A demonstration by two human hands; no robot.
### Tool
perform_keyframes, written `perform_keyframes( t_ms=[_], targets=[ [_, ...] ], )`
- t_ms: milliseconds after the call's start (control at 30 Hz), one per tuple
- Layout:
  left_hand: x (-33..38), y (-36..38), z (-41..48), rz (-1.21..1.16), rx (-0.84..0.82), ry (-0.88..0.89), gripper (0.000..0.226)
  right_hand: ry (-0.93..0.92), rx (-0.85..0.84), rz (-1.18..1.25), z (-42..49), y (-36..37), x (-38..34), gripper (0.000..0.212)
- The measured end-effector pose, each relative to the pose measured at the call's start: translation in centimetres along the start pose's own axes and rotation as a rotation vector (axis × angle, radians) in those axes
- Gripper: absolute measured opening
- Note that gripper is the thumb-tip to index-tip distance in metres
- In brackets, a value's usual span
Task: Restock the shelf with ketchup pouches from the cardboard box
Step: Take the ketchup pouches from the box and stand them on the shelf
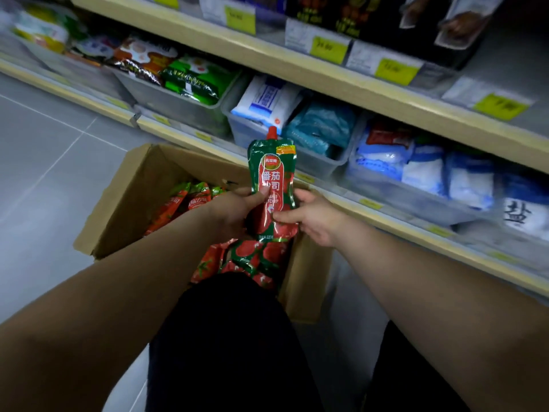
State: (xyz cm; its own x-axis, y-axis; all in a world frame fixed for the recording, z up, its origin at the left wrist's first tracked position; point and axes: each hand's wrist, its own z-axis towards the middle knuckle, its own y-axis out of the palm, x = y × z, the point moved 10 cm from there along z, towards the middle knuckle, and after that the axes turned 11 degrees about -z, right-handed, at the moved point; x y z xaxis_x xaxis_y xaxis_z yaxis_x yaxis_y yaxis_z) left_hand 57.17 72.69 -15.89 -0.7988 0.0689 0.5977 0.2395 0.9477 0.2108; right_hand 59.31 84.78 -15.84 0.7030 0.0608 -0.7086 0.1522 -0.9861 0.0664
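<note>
Head view: a ketchup pouch is held upright above the cardboard box, red cap on top. It is gripped low down by the left hand, thumb laid across the front, and pinched at its right edge by the right hand. The pouch is judged soft, glossy and fairly light, apt to sag or slip, so its filled lower body is best held. More pouches lie in the box. On the shelf beyond, bins of salt bags crowd the space.

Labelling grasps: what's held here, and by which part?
A red-and-green spouted ketchup pouch, upright; left hand and right hand both pinch its lower half.
</note>
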Motion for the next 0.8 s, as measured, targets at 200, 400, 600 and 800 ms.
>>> perform_keyframes(
  t_ms=[200,400,600,800],
  targets=[
    [4.7,7.7,-3.7,-0.010,-0.024,0.243,0.034,-0.103,0.137,-0.304,-5.5,-5.6,-3.1,0.068],
    [8.2,16.0,-7.2,0.038,-0.065,0.480,0.031,-0.336,0.468,-0.435,-12.5,-12.8,-6.7,0.069],
    [11.3,24.7,-10.0,0.167,-0.086,0.719,0.037,-0.506,0.730,-0.320,-19.4,-20.3,-8.0,0.059],
    [13.2,33.5,-10.6,0.100,-0.145,0.801,0.039,-0.629,0.970,-0.306,-25.7,-28.0,-8.7,0.052]
  ],
)
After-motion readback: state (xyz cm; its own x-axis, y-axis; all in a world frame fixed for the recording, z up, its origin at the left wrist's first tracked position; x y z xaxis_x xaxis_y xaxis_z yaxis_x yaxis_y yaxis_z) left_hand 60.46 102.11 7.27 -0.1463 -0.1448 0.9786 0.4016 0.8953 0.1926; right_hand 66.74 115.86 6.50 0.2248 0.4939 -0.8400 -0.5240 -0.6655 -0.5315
